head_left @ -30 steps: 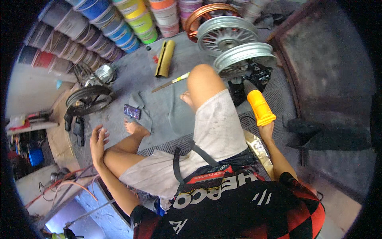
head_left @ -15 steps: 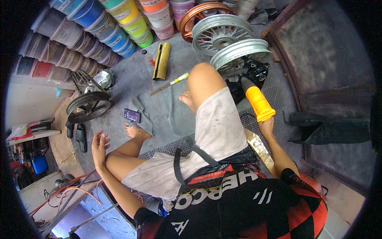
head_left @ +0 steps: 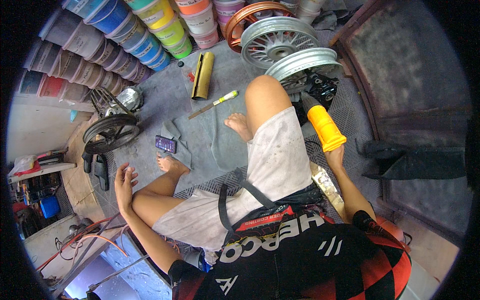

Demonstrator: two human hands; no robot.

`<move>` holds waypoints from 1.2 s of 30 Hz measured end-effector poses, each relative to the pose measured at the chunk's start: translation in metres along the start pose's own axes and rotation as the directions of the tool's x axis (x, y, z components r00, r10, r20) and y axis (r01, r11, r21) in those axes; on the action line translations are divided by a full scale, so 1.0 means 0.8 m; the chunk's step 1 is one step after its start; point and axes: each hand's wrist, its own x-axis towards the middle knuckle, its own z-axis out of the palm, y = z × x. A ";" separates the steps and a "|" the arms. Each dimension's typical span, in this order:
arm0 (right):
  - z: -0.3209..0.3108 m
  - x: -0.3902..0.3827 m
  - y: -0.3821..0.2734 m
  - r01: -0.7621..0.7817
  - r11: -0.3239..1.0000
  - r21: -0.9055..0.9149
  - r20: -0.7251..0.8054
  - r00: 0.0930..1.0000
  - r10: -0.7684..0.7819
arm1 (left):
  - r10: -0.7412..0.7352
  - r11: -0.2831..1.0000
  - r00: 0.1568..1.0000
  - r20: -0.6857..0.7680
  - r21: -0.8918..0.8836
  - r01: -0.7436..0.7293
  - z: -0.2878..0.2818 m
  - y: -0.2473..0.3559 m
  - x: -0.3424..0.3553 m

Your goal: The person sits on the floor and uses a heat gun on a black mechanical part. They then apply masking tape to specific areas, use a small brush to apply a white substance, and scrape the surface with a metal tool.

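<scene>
On the right, my right hand is closed round the rear end of a yellow tool with a dark tapered nose. The nose points away from me, toward a black metal part beside my raised right knee. My left hand hangs over my left knee with nothing in it, fingers apart and slightly bent. A silver spoked wheel rim lies beyond the black part. Between my feet and the far tubs, a file with a yellow-green handle lies on a grey mat.
A rolled golden sheet and a phone on a cloth lie on the mat. More rims, grey and copper, stand at the back. Stacked lidded tubs line the far left. A black wheel stands near slippers.
My right knee has swung slightly to the right, uncovering more of my right foot and the file's handle. The yellow tool has barely shifted; my left hand stays put.
</scene>
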 end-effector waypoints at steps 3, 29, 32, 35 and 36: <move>0.002 0.000 0.003 0.039 0.999 -0.003 0.003 0.999 -0.039 | 0.001 1.000 1.000 0.006 -0.003 -0.001 0.000 -0.001 0.002; 0.001 -0.013 0.015 -0.083 0.996 -0.025 0.032 0.996 0.084 | 0.001 1.000 1.000 -0.001 -0.024 -0.001 0.001 -0.001 -0.001; 0.002 -0.011 0.013 -0.086 0.996 -0.015 0.039 0.995 0.087 | 0.004 1.000 1.000 0.002 -0.021 -0.004 0.000 -0.002 0.002; 0.003 -0.012 0.010 -0.114 0.993 -0.015 0.077 0.990 0.115 | 0.006 1.000 1.000 0.008 -0.015 -0.006 -0.002 -0.006 0.004; 0.002 -0.013 0.011 -0.116 0.993 -0.016 0.079 0.990 0.117 | 0.008 1.000 1.000 0.013 -0.017 -0.008 -0.002 -0.007 0.004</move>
